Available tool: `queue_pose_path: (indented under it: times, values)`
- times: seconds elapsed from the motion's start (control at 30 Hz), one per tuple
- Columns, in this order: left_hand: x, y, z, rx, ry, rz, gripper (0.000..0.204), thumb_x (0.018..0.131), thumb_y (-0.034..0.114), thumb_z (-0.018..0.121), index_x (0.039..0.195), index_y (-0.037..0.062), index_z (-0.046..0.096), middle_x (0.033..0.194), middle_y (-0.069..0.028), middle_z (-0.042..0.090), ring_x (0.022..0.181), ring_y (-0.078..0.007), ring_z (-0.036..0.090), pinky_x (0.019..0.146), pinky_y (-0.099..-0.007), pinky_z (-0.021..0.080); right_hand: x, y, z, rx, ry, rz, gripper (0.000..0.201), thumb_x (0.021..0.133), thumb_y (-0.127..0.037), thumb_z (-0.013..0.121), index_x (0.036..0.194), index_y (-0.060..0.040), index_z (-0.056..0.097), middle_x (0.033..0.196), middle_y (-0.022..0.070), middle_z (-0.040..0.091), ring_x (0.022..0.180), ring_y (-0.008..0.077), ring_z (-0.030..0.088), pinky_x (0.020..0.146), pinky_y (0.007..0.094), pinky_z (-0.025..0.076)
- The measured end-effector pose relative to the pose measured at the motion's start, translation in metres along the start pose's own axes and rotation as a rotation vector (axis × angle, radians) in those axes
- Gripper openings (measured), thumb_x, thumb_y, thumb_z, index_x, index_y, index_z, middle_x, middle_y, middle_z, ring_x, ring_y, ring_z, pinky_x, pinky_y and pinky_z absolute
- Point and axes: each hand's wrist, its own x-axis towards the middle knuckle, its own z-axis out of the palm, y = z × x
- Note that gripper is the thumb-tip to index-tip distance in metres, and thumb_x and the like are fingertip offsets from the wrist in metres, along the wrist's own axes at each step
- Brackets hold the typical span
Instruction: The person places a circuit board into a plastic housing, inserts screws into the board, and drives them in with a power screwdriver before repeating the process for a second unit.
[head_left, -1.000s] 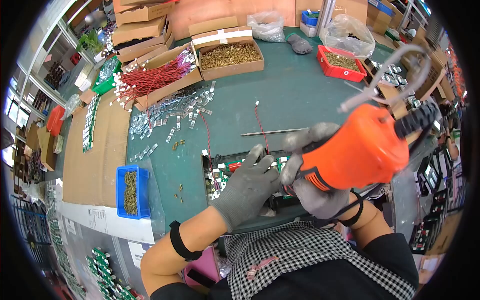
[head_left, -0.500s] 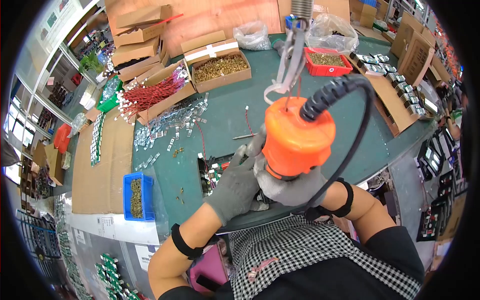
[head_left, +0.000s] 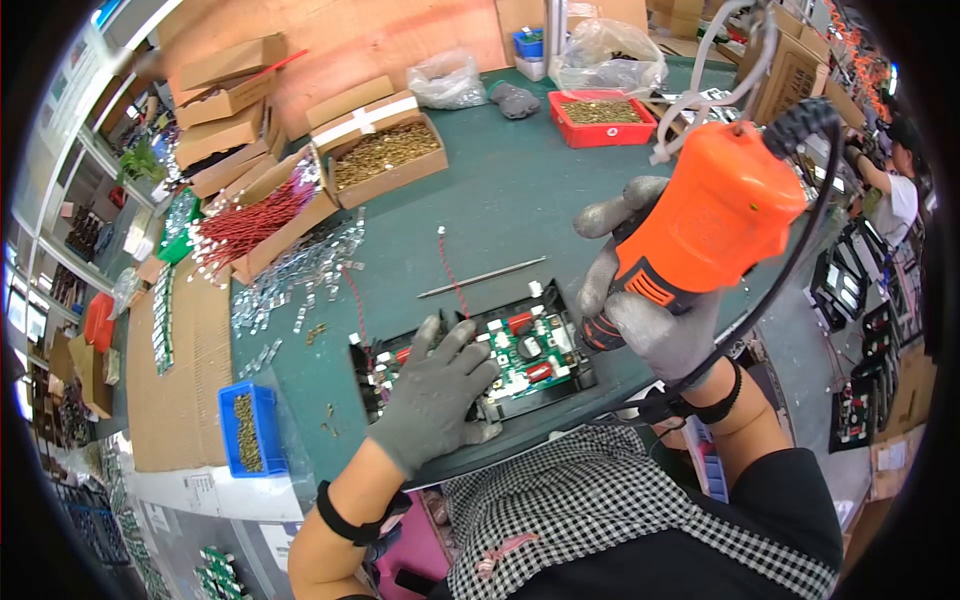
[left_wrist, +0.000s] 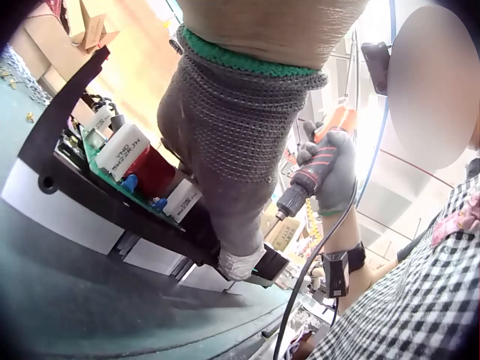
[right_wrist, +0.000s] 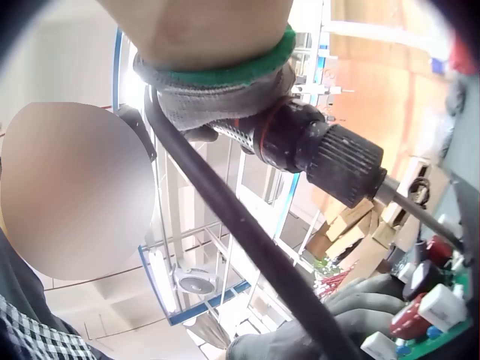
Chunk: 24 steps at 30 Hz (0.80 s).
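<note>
My gloved right hand (head_left: 665, 325) grips an orange and black electric screwdriver (head_left: 710, 210), its body tilted and its cable trailing down past the wrist. In the right wrist view its metal bit (right_wrist: 420, 214) points toward the board parts. A long black housing (head_left: 588, 375) lies near the table's front edge, holding green circuit boards (head_left: 512, 372) with red and white components. My gloved left hand (head_left: 430, 400) rests across the housing's left half, fingers extended over the boards, hiding part of them. Its thumb (left_wrist: 241, 262) lies along the near rim in the left wrist view.
Twisted red wires (head_left: 452, 272) rise behind the housing, and a thin metal rod (head_left: 480, 278) lies beyond it. Left are a blue bin (head_left: 228, 440) of brass parts and loose metal clips (head_left: 300, 270). A brass-filled carton (head_left: 440, 160) and red bin (head_left: 600, 142) stand farther back.
The right hand and screwdriver have swung from upright beside the left hand to a tilt farther right, uncovering the right-hand board. The left hand's fingers lie more spread. The head view has shifted.
</note>
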Motion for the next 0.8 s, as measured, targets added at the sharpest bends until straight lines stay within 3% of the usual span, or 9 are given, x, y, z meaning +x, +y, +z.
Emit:
queue_pose_path:
  times: [0.1, 0.17, 0.3, 0.43, 0.53, 0.67, 0.8]
  values:
    - [0.0, 0.001, 0.0, -0.046, 0.028, -0.006, 0.07, 0.063, 0.052, 0.075, 0.118, 0.0101, 0.062, 0.127, -0.0073, 0.056, 0.133, -0.0311, 0.041, 0.117, -0.0549, 0.019, -0.004, 0.002, -0.011, 0.14, 0.047, 0.123, 0.069, 0.069, 0.011, 0.066, 0.132, -0.0031, 0.04, 0.114, 0.0168, 0.061, 0.091, 0.017, 0.065, 0.069, 0.0278, 0.056]
    - [0.001, 0.002, -0.003, -0.047, 0.014, -0.019, 0.07, 0.063, 0.051, 0.076, 0.118, 0.01, 0.062, 0.127, -0.0073, 0.056, 0.133, -0.0315, 0.041, 0.117, -0.0549, 0.019, -0.006, 0.01, -0.015, 0.082, 0.01, 0.097, 0.068, 0.071, 0.002, 0.067, 0.133, -0.0072, 0.038, 0.119, 0.018, 0.058, 0.075, 0.0183, 0.068, 0.066, 0.0287, 0.057]
    - [0.003, 0.004, -0.005, -0.037, 0.001, -0.03, 0.07, 0.062, 0.05, 0.077, 0.118, 0.0101, 0.062, 0.126, -0.0078, 0.057, 0.132, -0.0315, 0.042, 0.117, -0.0548, 0.02, -0.008, 0.029, -0.021, 0.309, -0.006, 0.095, 0.068, 0.07, 0.007, 0.062, 0.132, -0.0064, 0.037, 0.119, 0.0187, 0.058, 0.076, 0.0192, 0.069, 0.066, 0.0306, 0.058]
    - [0.003, 0.005, -0.006, -0.042, 0.001, -0.041, 0.07, 0.062, 0.051, 0.077, 0.117, 0.0106, 0.062, 0.126, -0.0079, 0.058, 0.132, -0.0317, 0.043, 0.117, -0.0553, 0.019, -0.01, 0.025, -0.022, 0.026, -0.064, 0.005, 0.071, 0.068, 0.014, 0.056, 0.133, -0.0064, 0.035, 0.119, 0.0192, 0.057, 0.077, 0.0199, 0.069, 0.066, 0.0321, 0.059]
    - [0.003, 0.003, -0.004, -0.039, 0.003, -0.039, 0.069, 0.062, 0.051, 0.077, 0.117, 0.0108, 0.062, 0.124, -0.0078, 0.058, 0.131, -0.0315, 0.044, 0.117, -0.0559, 0.02, -0.015, 0.023, -0.02, -0.12, -0.049, -0.038, 0.062, 0.074, 0.013, 0.06, 0.13, -0.0032, 0.038, 0.114, 0.0158, 0.059, 0.086, 0.0158, 0.063, 0.071, 0.0281, 0.054]
    - [0.004, 0.003, -0.004, -0.052, 0.008, -0.038, 0.068, 0.062, 0.051, 0.077, 0.115, 0.0108, 0.062, 0.122, -0.0075, 0.059, 0.13, -0.031, 0.045, 0.116, -0.0563, 0.021, -0.017, 0.03, -0.02, -0.102, -0.1, -0.046, 0.065, 0.076, 0.005, 0.069, 0.13, -0.0077, 0.037, 0.111, 0.0137, 0.06, 0.079, 0.0175, 0.067, 0.067, 0.0301, 0.058]
    - [0.005, 0.003, -0.004, -0.044, 0.013, -0.036, 0.067, 0.061, 0.049, 0.078, 0.114, 0.0108, 0.063, 0.121, -0.0071, 0.058, 0.13, -0.0307, 0.045, 0.115, -0.0565, 0.021, -0.016, 0.031, -0.025, -0.141, -0.197, -0.033, 0.067, 0.074, 0.006, 0.068, 0.131, -0.0099, 0.035, 0.111, 0.0127, 0.06, 0.076, 0.019, 0.069, 0.066, 0.0315, 0.06]
